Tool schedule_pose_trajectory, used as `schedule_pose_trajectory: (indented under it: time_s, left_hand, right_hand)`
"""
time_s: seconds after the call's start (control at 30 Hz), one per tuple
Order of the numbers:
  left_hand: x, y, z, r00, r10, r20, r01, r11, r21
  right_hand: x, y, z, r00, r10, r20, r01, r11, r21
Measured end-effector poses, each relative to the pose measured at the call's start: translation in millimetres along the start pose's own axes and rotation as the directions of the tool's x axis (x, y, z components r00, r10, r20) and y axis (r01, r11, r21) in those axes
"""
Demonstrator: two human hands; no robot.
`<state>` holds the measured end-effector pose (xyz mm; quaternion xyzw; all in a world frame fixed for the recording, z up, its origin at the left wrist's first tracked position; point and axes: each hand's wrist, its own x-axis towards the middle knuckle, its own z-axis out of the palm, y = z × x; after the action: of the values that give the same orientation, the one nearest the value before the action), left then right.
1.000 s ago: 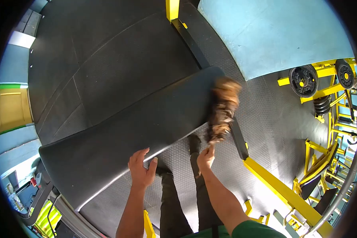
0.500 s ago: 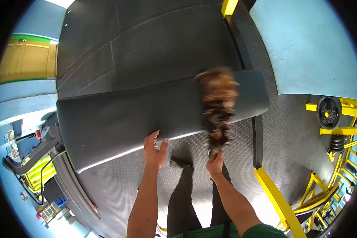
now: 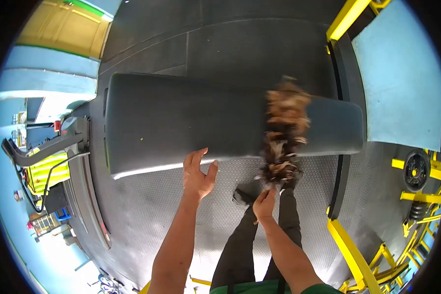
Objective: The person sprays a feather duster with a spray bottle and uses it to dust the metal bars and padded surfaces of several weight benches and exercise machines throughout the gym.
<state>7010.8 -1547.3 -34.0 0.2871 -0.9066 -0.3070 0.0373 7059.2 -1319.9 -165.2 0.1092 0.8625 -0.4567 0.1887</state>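
Padded bench [image 3: 191, 117]: dark upholstery, spanning the middle of the view, with a bright band of light along its near edge.
Feather duster [image 3: 285, 122]: brown and tan plumage, partly blurred, extending over the right half of the padded bench and past its near edge; contact with the upholstery cannot be told.
Right grip [image 3: 265, 205]: clenched on the base of the feather duster, just off the near edge of the padded bench.
Left grip [image 3: 198, 181]: released, fingers parted, at the near edge of the padded bench; contact cannot be told.
Treadmill [image 3: 85, 196]: left of the padded bench, with yellow-green fabric [image 3: 51, 172] beside it.
Black beam [image 3: 342, 183]: passing beneath the right end of the padded bench.
Weight plate [image 3: 416, 170]: on a yellow rack [image 3: 422, 197], well right of the padded bench.
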Motion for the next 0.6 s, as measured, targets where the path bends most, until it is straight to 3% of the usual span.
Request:
schedule_pose_trajectory:
  time_s: [0.03, 0.07, 0.13, 0.17, 0.2, 0.27, 0.3, 0.37, 0.4, 0.43, 0.47, 0.6]
  left_hand:
    - [-2.4, -5.5, -10.8, 0.999, 0.053, -0.011, -0.051, 0.994, 0.099]
    - [-5.1, -10.5, -19.9, 0.994, 0.104, -0.013, -0.099, 0.975, 0.198]
    - [-10.3, -20.6, -35.8, 0.995, 0.088, -0.053, -0.075, 0.974, 0.214]
    - [-12.8, -26.4, -42.8, 0.994, 0.082, -0.07, -0.063, 0.97, 0.235]
    - [-15.2, -33.3, -49.2, 0.994, 0.073, -0.084, -0.052, 0.972, 0.231]
    - [-19.4, -47.5, -59.7, 0.992, 0.013, -0.122, 0.016, 0.974, 0.228]
    - [-21.2, -56.0, -65.5, 0.996, -0.034, -0.081, 0.05, 0.978, 0.2]
    - [-24.6, -65.1, -76.8, 0.993, -0.073, -0.097, 0.089, 0.981, 0.171]
    - [-25.9, -68.5, -81.2, 0.989, -0.107, -0.098, 0.12, 0.982, 0.149]
    - [-27.5, -73.8, -85.7, 0.987, -0.112, -0.112, 0.127, 0.982, 0.138]
    - [-29.6, -79.8, -89.4, 0.985, -0.095, -0.145, 0.118, 0.981, 0.157]
    - [-37.9, -80.7, -111.2, 0.983, -0.127, -0.132, 0.148, 0.976, 0.162]
  right_hand:
    - [-5.8, -2.7, 4.6, 0.97, -0.237, 0.055, 0.239, 0.97, -0.042]
    - [-11.2, -3.5, 5.9, 0.965, -0.253, 0.061, 0.256, 0.965, -0.046]
    - [-16.4, -7.0, 5.0, 0.86, -0.432, 0.273, 0.462, 0.885, -0.055]
    - [-9.6, -11.6, 3.8, 0.823, -0.535, 0.19, 0.551, 0.833, -0.045]
    - [-1.5, -15.5, 0.2, 0.814, -0.545, 0.199, 0.563, 0.825, -0.045]
    - [10.4, -24.3, -6.8, 0.963, -0.266, 0.047, 0.269, 0.96, -0.079]
    - [9.3, -29.9, -5.6, 0.959, -0.279, 0.055, 0.283, 0.955, -0.085]
    - [5.4, -47.6, -1.2, 0.986, -0.161, 0.04, 0.163, 0.984, -0.065]
    - [0.6, -50.4, 2.2, 0.983, -0.176, 0.043, 0.179, 0.981, -0.072]
    - [-7.6, -50.2, 6.9, 0.889, -0.422, 0.175, 0.441, 0.893, -0.087]
    - [-13.7, -51.5, 11.6, 0.719, -0.624, 0.305, 0.67, 0.74, -0.065]
    - [-17.9, -62.2, 22.6, 0.639, -0.673, 0.373, 0.713, 0.7, 0.042]
